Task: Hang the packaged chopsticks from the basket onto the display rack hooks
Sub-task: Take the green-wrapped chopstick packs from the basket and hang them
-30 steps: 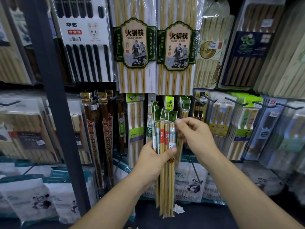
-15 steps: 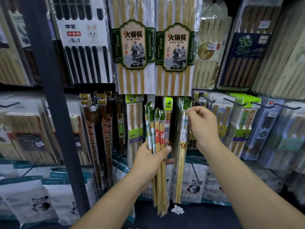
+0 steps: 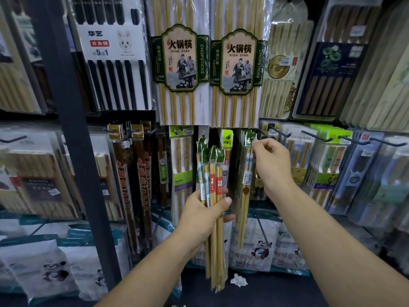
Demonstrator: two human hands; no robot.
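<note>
My left hand [image 3: 204, 214] grips a bundle of several packaged bamboo chopsticks [image 3: 213, 180] with green header cards, held upright in front of the rack. My right hand [image 3: 271, 162] pinches the green header of one packaged chopstick pair [image 3: 245, 189] and holds it up at a rack hook, against a row of like packs [image 3: 244, 135] hanging there. The hook's tip is hidden behind the header and my fingers. No basket is in view.
The display rack is crowded with hanging chopstick packs: large hot-pot chopstick packs [image 3: 181, 63] above, dark brown packs [image 3: 141, 173] to the left, lime-green headed packs [image 3: 327, 151] on black hooks [image 3: 314, 137] to the right. A dark upright post [image 3: 73, 129] stands left. Panda-print bags [image 3: 261, 249] sit below.
My right hand pulled one pack out of the bundle, carried it up and to the right, and now holds its header at the hook. My left hand stayed in place with the bundle.
</note>
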